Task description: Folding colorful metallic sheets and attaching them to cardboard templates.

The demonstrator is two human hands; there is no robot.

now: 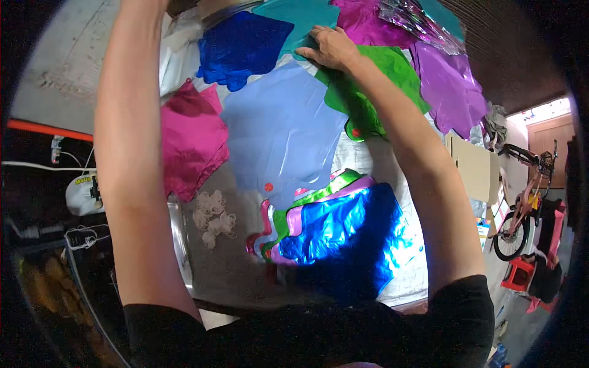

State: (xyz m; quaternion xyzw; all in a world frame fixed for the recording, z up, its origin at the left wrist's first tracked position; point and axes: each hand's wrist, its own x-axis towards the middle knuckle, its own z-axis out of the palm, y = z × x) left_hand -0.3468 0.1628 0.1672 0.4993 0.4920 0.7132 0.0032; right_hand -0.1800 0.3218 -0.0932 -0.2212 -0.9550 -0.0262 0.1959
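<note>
Teal foil (304, 17) lies — partly covered — under the right hand (332, 48).

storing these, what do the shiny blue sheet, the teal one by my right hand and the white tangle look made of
Shiny blue sheet: probably metallic foil film, glossy, with bright, creased reflections.
Teal sheet: perhaps similar film, but duller; its smooth, satiny look leaves it open.
White tangle: likely string or ribbon, matte, showing thin looped strands.
</note>
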